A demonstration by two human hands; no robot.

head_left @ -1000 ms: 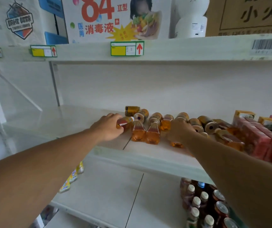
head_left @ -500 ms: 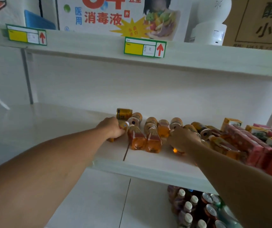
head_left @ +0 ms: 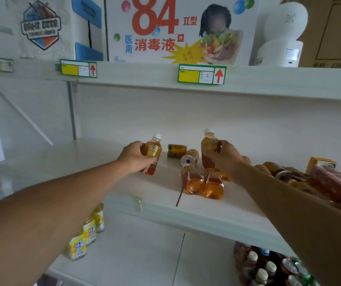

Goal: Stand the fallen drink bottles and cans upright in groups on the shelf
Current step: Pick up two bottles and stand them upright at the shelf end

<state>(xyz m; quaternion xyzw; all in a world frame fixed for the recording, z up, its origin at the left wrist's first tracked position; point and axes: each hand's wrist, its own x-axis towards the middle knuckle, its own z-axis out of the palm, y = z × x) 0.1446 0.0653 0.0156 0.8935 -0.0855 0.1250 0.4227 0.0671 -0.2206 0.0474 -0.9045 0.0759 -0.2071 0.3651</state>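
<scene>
Presently, head view: the left hand [head_left: 133, 158] is closed around an amber bottle [head_left: 152, 150], tilted above the white shelf [head_left: 217, 211]. The right hand [head_left: 225, 159] grips a second bottle [head_left: 208, 147], nearly upright. Two fallen bottles [head_left: 203, 183] and two cans [head_left: 183, 154] lie between the hands.

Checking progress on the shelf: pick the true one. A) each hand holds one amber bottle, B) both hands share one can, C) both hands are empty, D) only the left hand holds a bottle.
A: the left hand grips one amber bottle, and the right hand grips another bottle.
</scene>
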